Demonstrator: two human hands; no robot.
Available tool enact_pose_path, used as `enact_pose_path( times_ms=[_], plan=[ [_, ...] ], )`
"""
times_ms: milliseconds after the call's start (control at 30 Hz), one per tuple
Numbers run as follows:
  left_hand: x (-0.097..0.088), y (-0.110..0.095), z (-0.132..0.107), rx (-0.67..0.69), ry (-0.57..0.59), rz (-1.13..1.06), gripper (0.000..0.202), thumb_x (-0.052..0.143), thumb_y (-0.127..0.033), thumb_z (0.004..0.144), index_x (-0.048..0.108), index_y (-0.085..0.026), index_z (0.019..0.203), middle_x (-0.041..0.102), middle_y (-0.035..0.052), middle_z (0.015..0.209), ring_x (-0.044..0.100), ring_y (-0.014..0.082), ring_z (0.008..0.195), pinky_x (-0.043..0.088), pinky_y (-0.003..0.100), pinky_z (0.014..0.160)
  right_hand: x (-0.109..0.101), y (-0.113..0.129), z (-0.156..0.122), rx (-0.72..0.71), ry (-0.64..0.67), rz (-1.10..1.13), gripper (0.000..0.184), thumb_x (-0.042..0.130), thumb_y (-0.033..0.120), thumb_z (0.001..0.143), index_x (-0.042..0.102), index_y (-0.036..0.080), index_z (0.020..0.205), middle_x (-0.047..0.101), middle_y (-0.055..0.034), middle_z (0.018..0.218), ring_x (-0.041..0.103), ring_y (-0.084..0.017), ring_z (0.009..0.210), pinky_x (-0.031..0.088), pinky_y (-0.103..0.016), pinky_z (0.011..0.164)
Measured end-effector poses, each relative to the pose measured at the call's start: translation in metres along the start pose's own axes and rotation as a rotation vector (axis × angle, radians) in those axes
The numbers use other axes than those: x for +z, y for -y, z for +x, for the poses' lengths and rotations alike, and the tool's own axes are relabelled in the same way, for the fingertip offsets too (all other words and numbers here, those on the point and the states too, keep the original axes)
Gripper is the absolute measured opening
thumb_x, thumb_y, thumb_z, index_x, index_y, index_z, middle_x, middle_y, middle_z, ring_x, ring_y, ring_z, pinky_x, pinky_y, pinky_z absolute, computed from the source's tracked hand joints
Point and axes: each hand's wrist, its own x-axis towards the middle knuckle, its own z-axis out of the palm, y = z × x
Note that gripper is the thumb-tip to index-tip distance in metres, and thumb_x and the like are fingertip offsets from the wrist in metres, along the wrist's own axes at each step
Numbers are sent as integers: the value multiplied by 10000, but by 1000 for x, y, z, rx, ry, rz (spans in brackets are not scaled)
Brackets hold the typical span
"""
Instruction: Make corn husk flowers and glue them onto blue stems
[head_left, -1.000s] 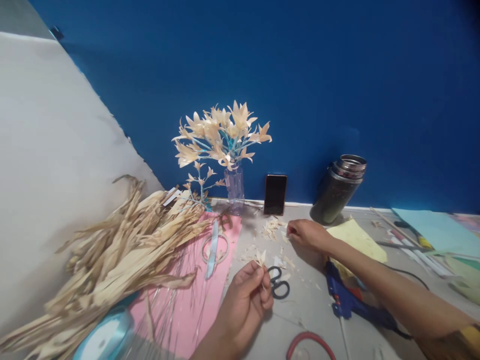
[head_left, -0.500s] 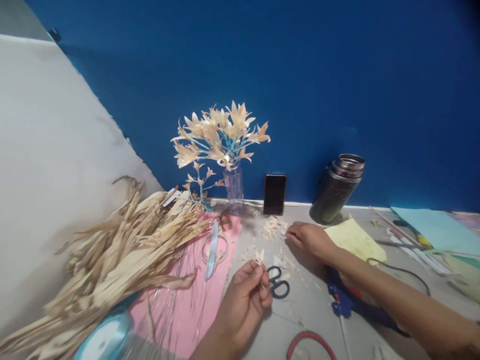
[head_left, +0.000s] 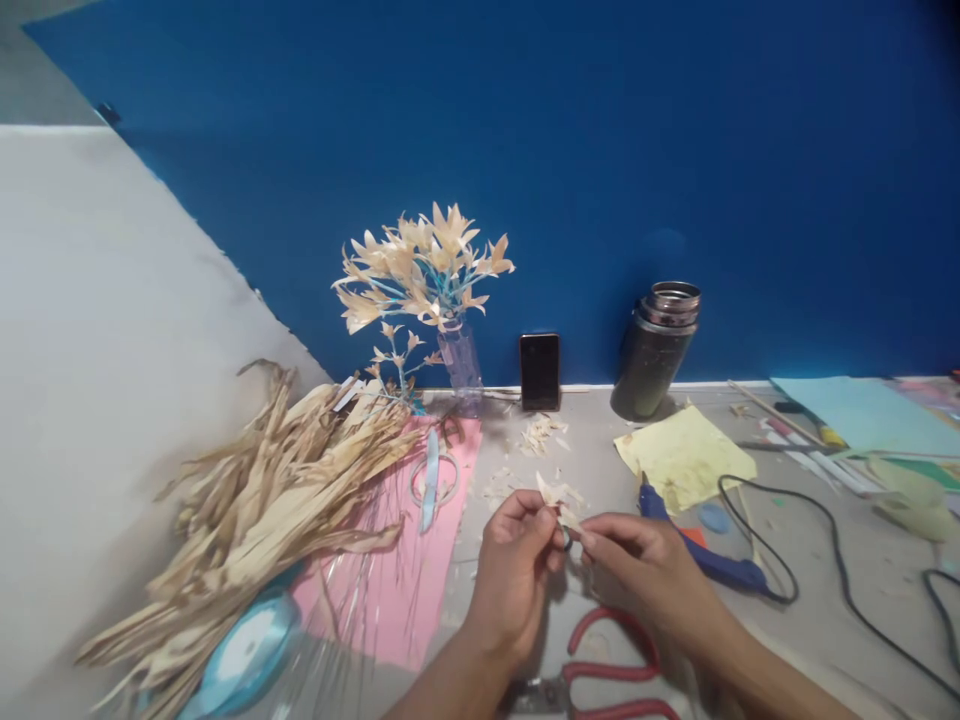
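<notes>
My left hand [head_left: 517,575] pinches a small pale corn-husk flower [head_left: 550,489] upright between thumb and fingers. Close beside it, my right hand [head_left: 652,565] has its thumb and forefinger closed on a pale husk petal [head_left: 571,520], held against the flower. The fingers partly cover both pieces. Below my hands lie red-handled scissors [head_left: 616,672], and a dark scissors loop shows behind the fingertips. A heap of cut husk petals [head_left: 541,435] lies beyond. To the right of my right hand is a blue glue gun [head_left: 720,568].
Dried corn husks [head_left: 262,500] pile up at the left over a pink sheet [head_left: 397,635], with a blue ribbon roll [head_left: 251,640] in front. A vase [head_left: 460,365] of husk flowers, a phone [head_left: 540,372] and a steel flask [head_left: 652,360] stand along the wall. Yellow paper [head_left: 686,450] lies right.
My right hand has come back from the petal heap toward my left hand, bringing a petal to the flower. The view has shifted, showing more of the red-handled scissors.
</notes>
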Motion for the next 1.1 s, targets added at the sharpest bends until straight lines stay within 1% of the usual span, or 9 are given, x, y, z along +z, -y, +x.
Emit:
enact_pose_path(
  times_ms=[133,233,367,500,600,733,867,1000,1100],
  plan=[
    [3,6,-2,14,-66,121,361,872,-358,660,594,-168,790,579,-32,586,478,72,522,338,176,484,2,0,-3,-71,61,-59,299,582,397,892,787,203,795,780,-38,794,656,-201,744,472,-268,685],
    [1,7,-3,20,-98,177,369,865,-370,652,588,-175,799,540,-52,537,443,67,490,315,177,473,0,4,-4,-132,92,-126,258,578,349,873,780,201,812,772,-42,806,650,-200,749,461,-275,695],
    [0,6,-2,32,-123,244,350,844,-378,673,595,-179,817,527,-59,532,426,66,484,316,185,486,-3,6,-6,-115,97,-157,233,603,353,824,755,183,868,733,-41,807,561,-163,633,419,-265,593],
    [2,10,-3,57,-137,278,332,853,-354,665,608,-170,793,523,-59,545,442,65,503,341,189,508,-3,2,-5,-111,77,-143,226,606,374,830,686,181,746,644,-14,675,527,-155,598,402,-257,558],
    [4,13,-2,-36,-89,162,360,884,-324,618,603,-163,777,521,-59,546,435,59,495,322,181,490,0,-4,-5,-228,44,-204,235,582,293,867,654,191,668,641,-18,665,563,-161,624,425,-264,599],
    [3,9,1,-225,-14,-6,409,934,-258,526,593,-140,718,512,-58,555,385,31,479,299,165,472,-3,-5,-5,-403,101,-233,275,519,250,949,696,205,743,702,-53,794,638,-187,765,467,-283,722],
    [-2,6,3,-194,-21,45,378,916,-288,561,601,-148,715,471,-68,505,358,37,453,260,172,448,-11,-3,-2,-300,179,-233,253,525,277,944,699,206,773,704,-39,790,633,-186,751,456,-281,706],
    [-3,9,1,-10,-69,253,262,844,-287,663,626,-157,728,478,-62,494,406,58,464,292,186,475,-11,-8,0,-106,92,-89,215,593,364,892,659,193,780,647,-3,707,569,-159,649,412,-264,601],
    [0,12,-1,55,-86,358,217,826,-263,681,645,-145,707,522,-44,524,444,65,491,328,191,502,-5,-12,1,-1,45,121,176,711,323,779,585,203,804,625,29,702,580,-142,633,421,-246,579]
  ],
)
